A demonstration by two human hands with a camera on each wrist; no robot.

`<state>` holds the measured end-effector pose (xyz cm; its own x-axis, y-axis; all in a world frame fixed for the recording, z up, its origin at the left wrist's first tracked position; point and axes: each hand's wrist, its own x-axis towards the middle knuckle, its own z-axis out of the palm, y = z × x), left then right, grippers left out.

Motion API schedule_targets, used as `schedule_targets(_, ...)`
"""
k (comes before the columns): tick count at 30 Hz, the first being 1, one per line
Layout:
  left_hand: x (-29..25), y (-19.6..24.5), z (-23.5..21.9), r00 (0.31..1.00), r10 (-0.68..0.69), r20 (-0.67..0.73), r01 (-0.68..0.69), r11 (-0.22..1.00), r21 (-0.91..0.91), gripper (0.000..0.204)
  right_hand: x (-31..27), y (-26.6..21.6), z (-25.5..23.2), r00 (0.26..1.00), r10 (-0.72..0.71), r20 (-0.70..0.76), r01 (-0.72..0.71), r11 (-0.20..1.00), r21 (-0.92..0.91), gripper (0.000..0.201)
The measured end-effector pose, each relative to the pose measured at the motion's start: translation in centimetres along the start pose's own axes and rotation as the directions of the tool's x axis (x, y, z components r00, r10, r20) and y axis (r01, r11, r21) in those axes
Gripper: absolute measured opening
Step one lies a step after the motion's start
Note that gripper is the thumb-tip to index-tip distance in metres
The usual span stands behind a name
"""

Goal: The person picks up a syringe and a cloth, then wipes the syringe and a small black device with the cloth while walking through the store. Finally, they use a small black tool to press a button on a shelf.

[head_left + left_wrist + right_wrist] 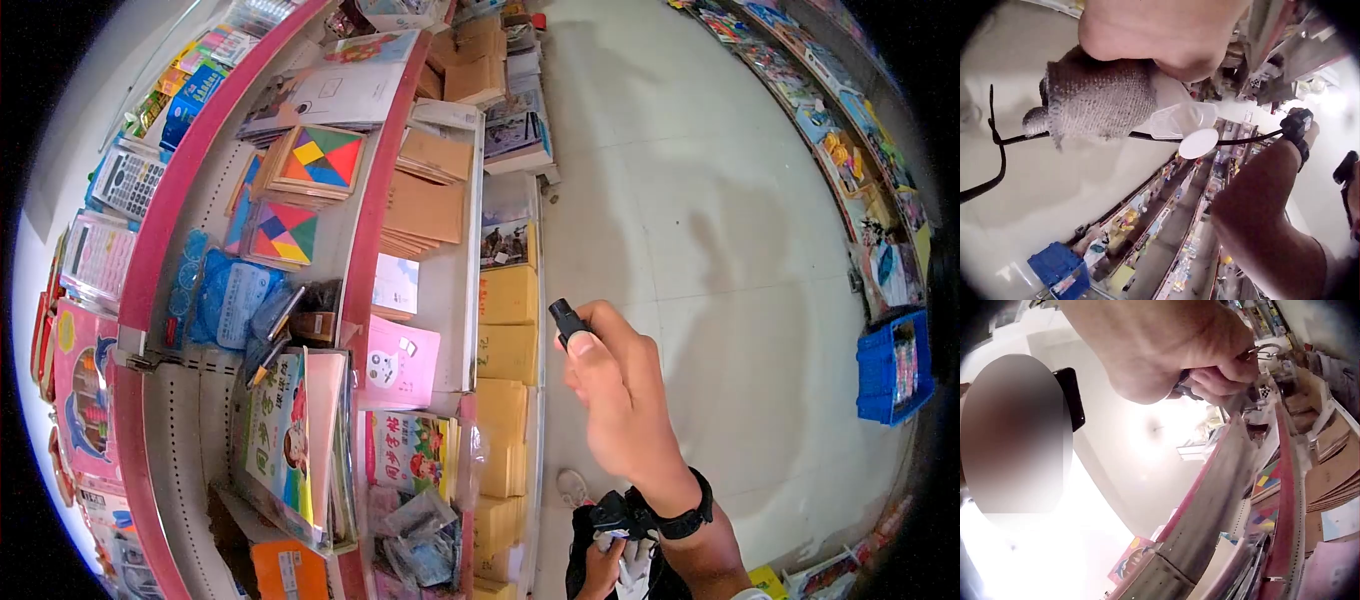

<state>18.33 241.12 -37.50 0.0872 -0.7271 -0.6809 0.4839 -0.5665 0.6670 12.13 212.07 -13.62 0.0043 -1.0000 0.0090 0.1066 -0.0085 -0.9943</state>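
In the head view, pinches a short black cylinder (pixel 567 320) between the thumb and curled fingers of the right hand (pixel 622 400), with one end jutting past the fingertips. Holds it over a pale tiled floor (pixel 640 230), to the right of a long shelf unit with pink-red edging (pixel 368 240). Wears a black band (pixel 690 508) on the right wrist. Has the left hand (pixel 600 572) low at the bottom edge, beside a grey knitted cloth (pixel 637 567) (fingers too crowded to read, so cannot tell whether gripping or loose). Faces, on the shelves, square tangram boards with bright painted pieces (pixel 318 158), dark pens in clear wrapping (pixel 287 312) and brown paper notebooks (pixel 425 207). Has a blue plastic basket (pixel 872 398) at far right.

In the left wrist view, see the grey knitted cloth close under the left hand, with a clear plastic container (pixel 1172 122) just beside it and a white oval disc (pixel 1199 144) at the container's lower end. See also a thin black cord (pixel 1247 140) extending rightward.

In the right wrist view, find the right hand folded over something dark, with a thin metal ring (pixel 1267 351) protruding by the fingers. Cannot tell the ring's link to the black cylinder
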Motion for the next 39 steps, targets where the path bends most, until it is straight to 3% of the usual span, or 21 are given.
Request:
schedule_targets(1,-0.2,0.6,0.5,1.000,-0.022,0.008,0.023,0.997,-0.078,0.015,0.0,-0.1,0.0,1.000,0.000,0.004,0.000,1.000,-0.008,0.029)
schedule_targets(7,-1.0,1.7,0.8,0.998,0.055,0.041,-0.054,0.998,-0.044,0.016,-0.3,0.3,0.1,1.000,-0.015,0.011,0.015,1.000,-0.004,0.028)
schedule_targets(10,-1.4,2.3,1.2,0.984,0.180,-0.017,-0.170,0.952,0.253,0.016,-0.5,0.3,-0.1,1.000,-0.003,0.011,0.003,1.000,-0.005,0.028)
schedule_targets(13,-2.2,3.9,2.6,0.993,0.095,0.069,-0.092,0.994,-0.053,0.016,-0.6,0.4,-0.1,1.000,0.002,0.003,-0.002,1.000,0.003,0.029)
schedule_targets(19,-1.8,2.4,1.7,0.996,0.090,0.023,-0.089,0.996,-0.030,0.016,-0.6,0.6,-0.3,1.000,0.013,-0.009,-0.012,1.000,0.018,0.030)
schedule_targets(22,-1.8,2.8,0.8,0.993,0.118,0.016,-0.118,0.949,0.291,0.018,-0.5,0.9,-0.3,1.000,0.014,0.001,-0.014,1.000,0.009,0.030)
schedule_targets(28,-1.5,3.1,1.7,0.953,0.301,-0.024,-0.267,0.878,0.398,0.018,-0.1,0.8,-0.1,0.999,0.009,0.036,-0.010,1.000,0.019,0.030)
schedule_targets(31,-1.1,1.4,0.3,0.984,0.172,-0.050,-0.142,0.918,0.370,0.018,-0.1,0.8,-0.2,0.999,0.028,0.029,-0.028,0.999,0.020,0.030)
schedule_targets(34,-1.5,1.9,1.3,0.989,0.123,-0.078,-0.105,0.974,0.201,0.016,0.1,0.9,-0.4,1.000,0.015,0.016,-0.015,0.999,0.029,0.030)
schedule_targets(37,-1.8,2.5,1.8,0.998,0.061,0.005,-0.060,0.991,-0.116,0.013,0.2,0.8,-0.6,1.000,0.001,0.015,-0.001,1.000,0.022,0.030)
schedule_targets(39,-1.9,2.1,1.5,0.994,0.113,-0.003,-0.113,0.993,-0.039,0.011,0.0,0.6,-0.9,1.000,0.008,0.022,-0.008,1.000,0.012,0.029)
